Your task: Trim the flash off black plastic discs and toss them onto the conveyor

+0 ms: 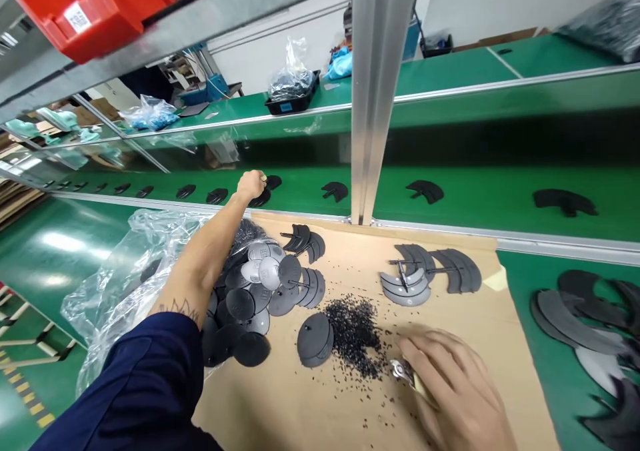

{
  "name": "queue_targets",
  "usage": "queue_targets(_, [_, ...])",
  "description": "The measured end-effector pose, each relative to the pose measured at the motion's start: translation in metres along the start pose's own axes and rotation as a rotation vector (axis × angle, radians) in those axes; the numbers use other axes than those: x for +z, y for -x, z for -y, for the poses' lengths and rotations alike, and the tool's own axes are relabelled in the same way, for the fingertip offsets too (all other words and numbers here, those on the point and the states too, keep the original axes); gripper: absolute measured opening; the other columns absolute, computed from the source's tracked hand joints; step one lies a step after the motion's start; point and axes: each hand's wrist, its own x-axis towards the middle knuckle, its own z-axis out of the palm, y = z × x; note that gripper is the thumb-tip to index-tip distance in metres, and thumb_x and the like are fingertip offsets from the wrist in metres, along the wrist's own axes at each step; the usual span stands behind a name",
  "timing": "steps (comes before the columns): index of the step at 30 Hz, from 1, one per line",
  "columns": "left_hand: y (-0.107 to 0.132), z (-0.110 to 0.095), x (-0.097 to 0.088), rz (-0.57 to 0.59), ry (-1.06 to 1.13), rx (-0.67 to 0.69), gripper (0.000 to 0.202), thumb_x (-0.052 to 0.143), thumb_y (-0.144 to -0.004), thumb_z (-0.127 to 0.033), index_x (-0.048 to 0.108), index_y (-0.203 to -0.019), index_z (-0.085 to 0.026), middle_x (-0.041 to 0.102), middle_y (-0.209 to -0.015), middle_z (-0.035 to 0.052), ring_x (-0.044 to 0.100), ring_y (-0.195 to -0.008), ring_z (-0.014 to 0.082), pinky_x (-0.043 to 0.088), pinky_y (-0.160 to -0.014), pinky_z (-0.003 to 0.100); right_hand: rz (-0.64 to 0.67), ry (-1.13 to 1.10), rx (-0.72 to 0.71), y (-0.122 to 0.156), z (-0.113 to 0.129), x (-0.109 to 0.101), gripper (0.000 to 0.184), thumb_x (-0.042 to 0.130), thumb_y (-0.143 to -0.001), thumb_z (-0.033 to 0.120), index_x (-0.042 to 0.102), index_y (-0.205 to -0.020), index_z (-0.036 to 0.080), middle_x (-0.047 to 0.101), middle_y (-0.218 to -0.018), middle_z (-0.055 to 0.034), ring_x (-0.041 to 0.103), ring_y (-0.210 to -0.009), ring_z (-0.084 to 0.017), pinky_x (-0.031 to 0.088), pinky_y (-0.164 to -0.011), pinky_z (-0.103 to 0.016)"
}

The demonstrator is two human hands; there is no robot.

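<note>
Right hand (453, 378) nearest us, pinching small cutter (400, 370); left hand (251, 184) closed on thin, stiff, light-looking black piece (261, 198); edge grip suits.

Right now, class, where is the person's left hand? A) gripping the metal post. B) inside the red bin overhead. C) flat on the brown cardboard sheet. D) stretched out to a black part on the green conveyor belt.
D: the left hand is stretched over the belt's rail onto the green conveyor belt, at a black part lying there.
</note>
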Motion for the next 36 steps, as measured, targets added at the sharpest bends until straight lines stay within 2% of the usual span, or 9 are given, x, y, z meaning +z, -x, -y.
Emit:
queue_targets(5, [0.043, -0.017, -0.035, -0.134, 0.044, 0.069, 0.025, 0.059, -0.093, -0.020, 0.071, -0.112, -0.008, 0.075, -0.104, 0.0133, 0.069, -0.104, 0.0256, 0.054, -0.094, 0.035, -0.040, -0.039, -0.011, 0.004, 0.006, 0.000, 0.031, 0.050, -0.093, 0.005, 0.065, -0.117, 0.017, 0.071, -0.095, -0.0105, 0.063, -0.092, -0.026, 0.054, -0.080, -0.041])
queue_targets(9, [0.127, -0.033, -0.049, 0.016, 0.218, 0.394, 0.026, 0.060, -0.089, -0.026, 0.073, -0.104, -0.010, 0.076, -0.095, 0.0077, 0.069, -0.087, 0.0190, 0.053, -0.083, 0.027, -0.048, -0.150, -0.043, 0.007, 0.019, 0.003, 0.043, 0.054, -0.093, 0.005, 0.059, -0.134, 0.016, 0.069, -0.100, -0.0125, 0.064, -0.095, -0.026, 0.056, -0.078, -0.039])
queue_targets(13, [0.238, -0.066, -0.033, 0.324, 0.372, 0.891, 0.019, 0.059, -0.091, -0.027, 0.071, -0.092, -0.013, 0.071, -0.086, 0.0047, 0.064, -0.077, 0.0139, 0.049, -0.074, 0.024, -0.058, -0.244, -0.047, 0.006, 0.036, 0.004, 0.053, 0.057, -0.093, 0.009, 0.051, -0.145, 0.018, 0.063, -0.122, -0.0183, 0.065, -0.104, -0.026, 0.058, -0.081, -0.039])
queue_targets(17, [0.311, -0.089, -0.004, 0.427, 0.429, 1.023, 0.019, 0.055, -0.097, -0.026, 0.068, -0.091, -0.014, 0.067, -0.084, 0.0038, 0.060, -0.074, 0.0124, 0.046, -0.070, 0.023, -0.041, -0.324, -0.173, 0.001, 0.045, 0.004, 0.036, 0.059, -0.095, 0.015, 0.060, -0.130, 0.020, 0.069, -0.114, -0.0149, 0.067, -0.096, -0.025, 0.057, -0.079, -0.040])
queue_targets(20, [0.319, -0.077, 0.005, 0.334, 0.388, 0.983, 0.023, 0.049, -0.103, -0.028, 0.067, -0.105, -0.015, 0.069, -0.095, 0.0061, 0.063, -0.085, 0.0153, 0.047, -0.078, 0.025, -0.041, -0.379, -0.177, -0.001, 0.046, 0.005, 0.027, 0.053, -0.093, 0.008, 0.063, -0.114, 0.022, 0.072, -0.096, -0.0090, 0.067, -0.086, -0.022, 0.056, -0.073, -0.036])
queue_targets(23, [0.310, -0.041, -0.002, 0.216, 0.087, 0.874, 0.022, 0.048, -0.102, -0.024, 0.067, -0.103, -0.015, 0.068, -0.099, 0.0092, 0.062, -0.095, 0.0206, 0.047, -0.084, 0.031, -0.074, -0.387, -0.064, -0.001, 0.045, 0.006, 0.017, 0.056, -0.093, 0.011, 0.064, -0.105, 0.021, 0.069, -0.097, -0.0102, 0.066, -0.085, -0.022, 0.055, -0.070, -0.035])
queue_targets(28, [0.317, 0.020, -0.010, 0.321, -0.302, 0.685, 0.019, 0.069, -0.086, -0.019, 0.065, -0.104, -0.016, 0.067, -0.100, 0.0096, 0.062, -0.095, 0.0247, 0.046, -0.079, 0.032, -0.097, -0.447, 0.060, 0.000, 0.043, 0.008, 0.008, 0.064, -0.094, 0.021, 0.064, -0.102, 0.021, 0.068, -0.093, -0.0083, 0.067, -0.085, -0.023, 0.053, -0.073, -0.034])
queue_targets(32, [0.335, 0.030, -0.010, 0.266, -0.158, 0.664, 0.006, 0.065, -0.090, -0.019, 0.061, -0.094, -0.016, 0.063, -0.089, 0.0061, 0.060, -0.084, 0.0210, 0.043, -0.074, 0.029, -0.055, -0.545, 0.202, -0.001, 0.048, 0.004, 0.008, 0.064, -0.095, 0.030, 0.064, -0.095, 0.022, 0.067, -0.084, -0.0050, 0.063, -0.076, -0.020, 0.050, -0.070, -0.032])
queue_targets(36, [0.344, 0.003, -0.010, 0.202, 0.295, 0.645, 0.021, 0.057, -0.099, -0.030, 0.058, -0.083, -0.016, 0.058, -0.080, 0.0025, 0.054, -0.072, 0.0144, 0.044, -0.068, 0.025, 0.045, -0.734, 0.455, -0.004, 0.053, -0.001, 0.027, 0.065, -0.094, 0.041, 0.058, -0.078, 0.021, 0.056, -0.070, 0.0004, 0.052, -0.065, -0.016, 0.043, -0.062, -0.028])
